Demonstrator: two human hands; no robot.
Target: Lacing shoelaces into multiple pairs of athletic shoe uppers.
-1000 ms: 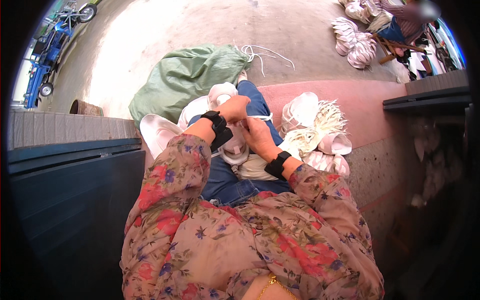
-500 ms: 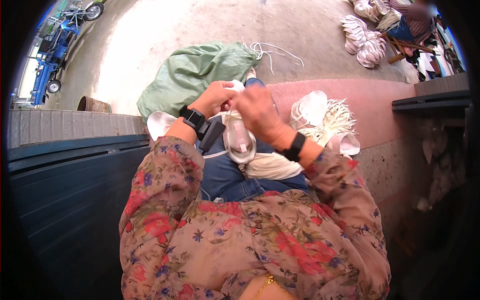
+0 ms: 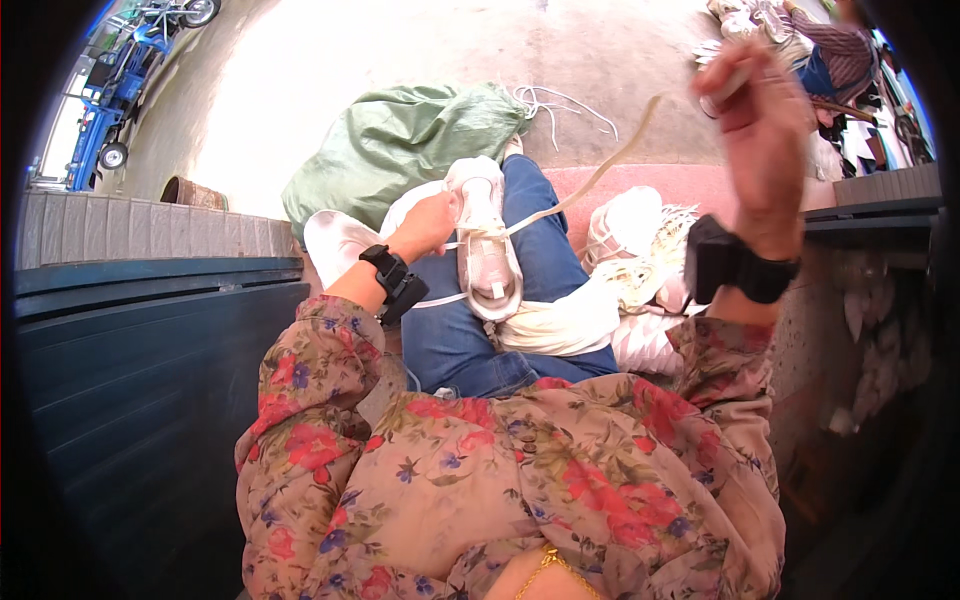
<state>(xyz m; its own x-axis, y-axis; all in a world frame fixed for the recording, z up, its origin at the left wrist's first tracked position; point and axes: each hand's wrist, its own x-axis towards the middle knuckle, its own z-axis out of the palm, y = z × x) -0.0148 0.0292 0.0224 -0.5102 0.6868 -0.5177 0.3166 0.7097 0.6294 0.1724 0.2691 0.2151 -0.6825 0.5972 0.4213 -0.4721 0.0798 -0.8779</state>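
Note:
A white and pale pink lace-up shoe (image 3: 490,268) lies on my lap, its toe end toward me. At its left side my left hand (image 3: 432,224) is closed, with a short strand of lace at its fingers. From the shoe's eyelets a cream shoelace (image 3: 585,192) stretches up and right, its far end in the air short of my right hand. My right hand (image 3: 765,125) is raised at the upper right, fingers curled but blurred. Something pale shows at its fingertips, too smeared to name. More white lace hangs left of the shoe.
A green sack (image 3: 390,150) lies beyond my knees. A white shoe part (image 3: 335,245) sits at my left; a bundle of cream laces (image 3: 640,275) and white shoe parts lies at my right. Dark blue panels (image 3: 160,350) flank me. A person (image 3: 845,50) sits far right; blue vehicles stand far left.
My right hand has swung from the shoe out to the upper right, and the shoelace now stretches that way. My left hand has come down slightly to the shoe's left side.

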